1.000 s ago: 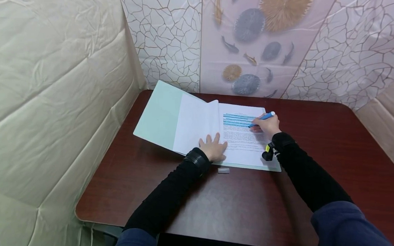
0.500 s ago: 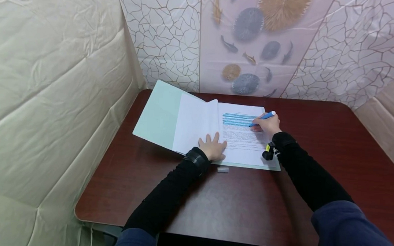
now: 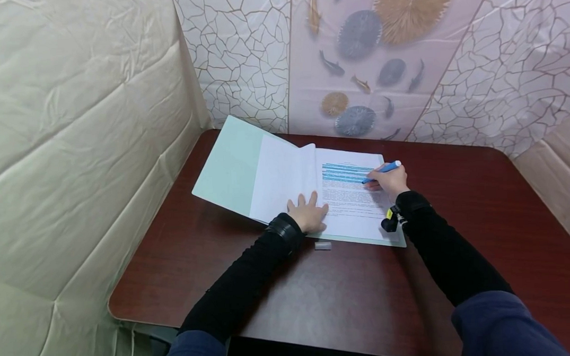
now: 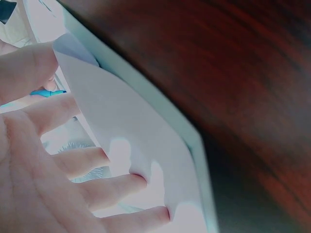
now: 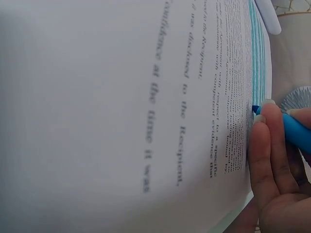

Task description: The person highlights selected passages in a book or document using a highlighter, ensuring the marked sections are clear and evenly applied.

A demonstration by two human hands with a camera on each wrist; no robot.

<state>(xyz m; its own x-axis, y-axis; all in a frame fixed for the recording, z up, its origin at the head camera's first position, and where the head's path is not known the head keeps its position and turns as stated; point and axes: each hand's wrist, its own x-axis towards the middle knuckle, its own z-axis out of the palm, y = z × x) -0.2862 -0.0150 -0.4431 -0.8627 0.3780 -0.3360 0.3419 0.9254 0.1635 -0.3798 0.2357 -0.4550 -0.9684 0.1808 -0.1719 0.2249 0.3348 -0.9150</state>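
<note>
A pale green folder (image 3: 227, 167) lies open on the table, with printed sheets inside. Its right page (image 3: 349, 217) carries text, and blue highlighter bands (image 3: 344, 171) cover the upper lines. My right hand (image 3: 391, 181) pinches a blue highlighter (image 3: 386, 168), its dark tip on the text just below the bands. In the right wrist view the highlighter (image 5: 297, 132) sits between thumb and fingers, tip at the paper. My left hand (image 3: 308, 214) rests with fingers spread near the fold, on the turned-over white sheet (image 3: 280, 173). The left wrist view shows those fingertips against the sheet (image 4: 126, 116).
A small grey highlighter cap (image 3: 323, 246) lies on the dark reddish-brown table (image 3: 357, 297) just in front of the folder. Patterned cloth (image 3: 357, 79) hangs behind the table, and cream padded fabric (image 3: 83, 155) stands along the left.
My right hand with the highlighter has slid slightly to the right along the text line. The left hand stays in place on the sheet.
</note>
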